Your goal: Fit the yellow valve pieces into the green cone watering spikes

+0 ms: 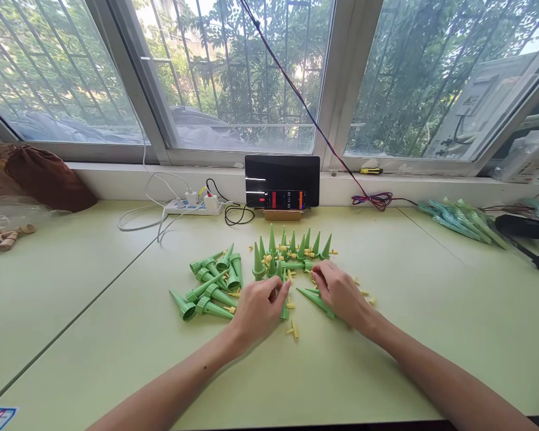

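Observation:
My left hand [259,304] is closed, thumb and fingers pinched around a green plastic spike [284,313] that shows above and below the fingertips. My right hand [339,290] has its fingertips pressed together; whatever they hold is too small to make out. Just under it lie loose green spikes [317,301]. Left of my left hand is a heap of hollow green cone spikes [206,292]. Beyond both hands, several green spikes [293,241] stand upright with small yellow T-shaped valves [280,247] among them. A yellow valve [295,329] lies in front, between my wrists.
A phone showing a timer [286,199] leans on a dark tablet [282,170] at the back. To its left is a power strip [193,208] with cables. Blue-green plastic strips [462,221] lie at the right. A brown drawstring bag [45,178] sits at the far left.

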The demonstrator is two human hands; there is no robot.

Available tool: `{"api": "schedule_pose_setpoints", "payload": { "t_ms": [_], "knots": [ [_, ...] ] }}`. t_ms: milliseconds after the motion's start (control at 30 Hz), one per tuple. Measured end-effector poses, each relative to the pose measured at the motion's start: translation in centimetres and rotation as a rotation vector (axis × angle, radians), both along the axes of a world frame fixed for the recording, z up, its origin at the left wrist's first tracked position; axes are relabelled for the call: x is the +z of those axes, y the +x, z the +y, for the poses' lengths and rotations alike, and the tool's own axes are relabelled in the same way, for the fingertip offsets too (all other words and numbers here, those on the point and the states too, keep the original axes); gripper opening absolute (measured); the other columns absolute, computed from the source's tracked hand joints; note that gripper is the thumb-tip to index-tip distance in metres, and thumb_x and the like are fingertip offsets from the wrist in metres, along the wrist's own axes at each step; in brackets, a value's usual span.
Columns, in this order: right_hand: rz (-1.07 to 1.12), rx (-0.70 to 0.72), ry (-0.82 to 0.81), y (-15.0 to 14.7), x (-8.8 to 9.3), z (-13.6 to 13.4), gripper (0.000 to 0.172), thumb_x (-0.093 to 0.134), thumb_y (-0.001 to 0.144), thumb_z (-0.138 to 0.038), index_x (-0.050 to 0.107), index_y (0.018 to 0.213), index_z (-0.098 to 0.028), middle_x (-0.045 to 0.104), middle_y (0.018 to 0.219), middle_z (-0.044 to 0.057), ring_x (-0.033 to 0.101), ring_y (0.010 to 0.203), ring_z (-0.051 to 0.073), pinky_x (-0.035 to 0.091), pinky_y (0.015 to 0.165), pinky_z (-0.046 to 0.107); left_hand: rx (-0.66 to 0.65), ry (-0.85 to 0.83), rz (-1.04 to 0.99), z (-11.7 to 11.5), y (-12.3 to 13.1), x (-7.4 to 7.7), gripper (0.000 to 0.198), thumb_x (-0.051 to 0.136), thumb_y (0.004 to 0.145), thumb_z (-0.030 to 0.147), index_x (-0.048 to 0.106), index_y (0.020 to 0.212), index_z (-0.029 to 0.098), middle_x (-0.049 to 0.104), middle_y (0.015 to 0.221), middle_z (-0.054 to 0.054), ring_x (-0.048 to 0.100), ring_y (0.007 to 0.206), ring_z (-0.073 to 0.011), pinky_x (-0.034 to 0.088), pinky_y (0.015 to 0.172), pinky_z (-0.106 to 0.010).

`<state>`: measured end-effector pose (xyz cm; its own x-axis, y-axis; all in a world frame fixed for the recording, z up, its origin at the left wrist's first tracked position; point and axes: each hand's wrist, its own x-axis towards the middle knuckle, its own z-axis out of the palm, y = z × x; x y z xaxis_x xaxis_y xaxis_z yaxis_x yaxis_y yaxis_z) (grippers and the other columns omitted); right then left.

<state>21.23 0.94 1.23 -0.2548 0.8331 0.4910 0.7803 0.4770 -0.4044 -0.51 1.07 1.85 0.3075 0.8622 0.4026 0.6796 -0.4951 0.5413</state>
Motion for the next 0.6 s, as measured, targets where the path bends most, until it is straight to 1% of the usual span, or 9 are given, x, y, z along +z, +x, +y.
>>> {"api": "schedule_pose_setpoints", "payload": {
  "t_ms": [67,167,300,367,433,600],
  "knots": [
    [0.026,0.073,-0.006,-0.4,0.0,-0.4,0.02,0.04,0.106,-0.023,0.055,0.093,-0.02,0.064,0.084,0.005,0.058,0.065,0.017,0.045,0.061,0.027,-0.002,0.003,-0.001,0.0,0.0,-0.1,0.044,0.046,0.1,0.041,0.052,0.063,0.019,0.043,0.051,0.005,0.033,0.048,-0.0108,0.029,0.054,-0.025],
    [0.035,0.145,0.025,-0.8,-0.1,-0.8,0.021,0.04,0.107,-0.025,0.057,0.095,-0.019,0.066,0.082,0.005,0.06,0.067,0.017,0.045,0.062,0.027,-0.024,0.012,-0.009,0.1,-0.1,-0.4,0.04,0.048,0.101,0.04,0.058,0.068,0.019,0.049,0.054,0.004,0.039,0.049,-0.0109,0.032,0.055,-0.025],
    [0.007,0.233,0.116,-1.1,-0.1,-1.1,0.023,0.038,0.108,-0.025,0.058,0.099,-0.019,0.067,0.084,0.005,0.06,0.07,0.017,0.045,0.064,0.027,-0.101,0.019,-0.018,0.0,-0.1,-0.7,0.032,0.048,0.101,0.036,0.067,0.082,0.019,0.061,0.062,0.002,0.05,0.053,-0.0119,0.036,0.056,-0.024],
    [-0.004,0.271,0.15,-1.2,0.0,-1.2,0.023,0.038,0.109,-0.024,0.058,0.099,-0.019,0.066,0.083,0.005,0.059,0.071,0.017,0.045,0.064,0.027,-0.148,0.03,-0.007,-0.1,-0.1,-0.7,0.029,0.047,0.102,0.034,0.067,0.086,0.019,0.065,0.066,0.001,0.053,0.056,-0.0124,0.038,0.057,-0.024],
    [-0.001,0.298,0.166,-1.2,0.0,-1.3,0.023,0.037,0.109,-0.023,0.057,0.099,-0.02,0.065,0.084,0.005,0.058,0.071,0.017,0.044,0.065,0.027,-0.183,0.049,0.003,-0.2,-0.1,-0.7,0.029,0.046,0.102,0.031,0.066,0.086,0.019,0.066,0.068,0.0,0.055,0.057,-0.0129,0.038,0.057,-0.024],
    [0.023,0.319,0.157,-1.2,0.1,-1.3,0.02,0.038,0.108,-0.021,0.056,0.1,-0.02,0.065,0.086,0.005,0.058,0.073,0.017,0.044,0.067,0.027,-0.204,0.064,0.001,-0.4,-0.1,-0.6,0.027,0.045,0.104,0.029,0.063,0.085,0.019,0.067,0.072,0.0,0.057,0.062,-0.0134,0.039,0.059,-0.024]
  ]
}}
